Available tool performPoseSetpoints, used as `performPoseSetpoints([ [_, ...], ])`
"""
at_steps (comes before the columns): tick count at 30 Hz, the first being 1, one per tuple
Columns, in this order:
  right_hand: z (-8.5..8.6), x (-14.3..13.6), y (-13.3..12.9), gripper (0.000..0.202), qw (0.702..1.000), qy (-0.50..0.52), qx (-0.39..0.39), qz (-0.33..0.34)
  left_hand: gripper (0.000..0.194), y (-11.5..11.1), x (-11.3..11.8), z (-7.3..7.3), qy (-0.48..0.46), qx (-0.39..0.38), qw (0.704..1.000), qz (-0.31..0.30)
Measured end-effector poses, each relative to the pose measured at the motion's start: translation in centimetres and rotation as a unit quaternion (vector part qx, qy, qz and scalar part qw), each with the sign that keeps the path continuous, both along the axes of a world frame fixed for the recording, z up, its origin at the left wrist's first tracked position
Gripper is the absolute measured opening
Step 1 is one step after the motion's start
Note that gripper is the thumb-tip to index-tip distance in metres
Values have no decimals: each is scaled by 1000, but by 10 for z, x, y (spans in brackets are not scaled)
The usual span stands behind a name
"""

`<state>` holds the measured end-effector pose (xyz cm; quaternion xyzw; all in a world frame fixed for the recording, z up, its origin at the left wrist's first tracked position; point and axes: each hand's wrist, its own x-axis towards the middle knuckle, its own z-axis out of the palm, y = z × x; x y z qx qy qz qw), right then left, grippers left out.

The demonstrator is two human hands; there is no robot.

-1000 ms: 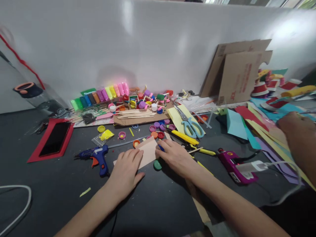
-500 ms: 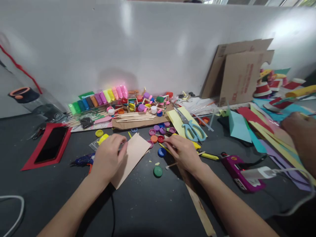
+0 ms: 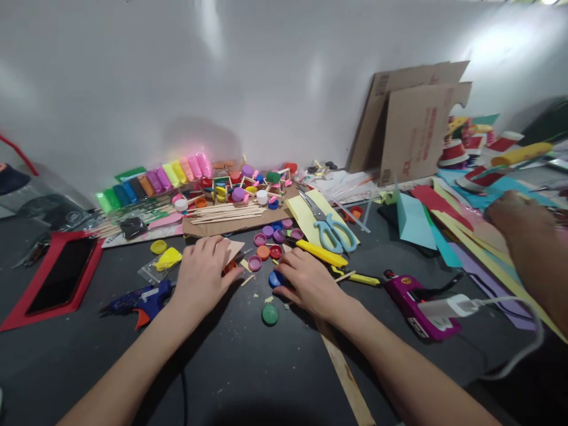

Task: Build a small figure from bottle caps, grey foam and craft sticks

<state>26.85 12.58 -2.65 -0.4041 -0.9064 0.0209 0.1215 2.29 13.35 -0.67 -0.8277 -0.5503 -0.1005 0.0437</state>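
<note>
My left hand [image 3: 202,278] is closed around a pale card [image 3: 234,249], mostly hidden behind the fingers; only its far corner shows. My right hand [image 3: 306,279] rests beside a blue bottle cap [image 3: 276,278], its fingers bent at the cap's right edge; whether they grip it is unclear. A green cap [image 3: 270,314] lies between the hands, nearer the front. Red [image 3: 276,252], orange [image 3: 262,252] and purple caps [image 3: 254,263] sit just beyond. A yellow cutter [image 3: 322,252] lies past my right hand. A blue glue gun [image 3: 146,299] is left of my left hand.
Light-blue scissors [image 3: 331,231] lie on yellow paper. Wooden sticks [image 3: 228,213] and clay packs [image 3: 155,180] stand along the back. A phone [image 3: 62,275] is at left, a purple power device [image 3: 421,307] at right. Another person's hand [image 3: 523,222] reaches over coloured paper. A wooden strip [image 3: 346,373] lies in front.
The view has shifted right. My left hand has moved forward over the card, which now shows only a corner. My right hand has come nearer to the blue cap, uncovering the yellow cutter.
</note>
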Motion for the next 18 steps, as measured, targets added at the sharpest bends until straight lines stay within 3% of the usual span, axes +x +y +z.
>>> performPoseSetpoints([
  [2,1,-1,-2,24,1000,8,-2,-2,38,6,12,4,-17,-1,999,-36],
  [5,5,-1,-7,21,1000,28,-4,-5,26,24,40,5,-16,-16,995,-97],
  [10,10,5,-15,15,997,75,-8,9,21,83,84,-1,41,-41,986,-154],
  [14,6,9,-16,16,994,104,-7,5,23,118,97,-4,102,-82,972,-194],
  [18,5,9,-17,17,994,107,-14,-2,26,129,99,-3,129,-110,970,-176],
])
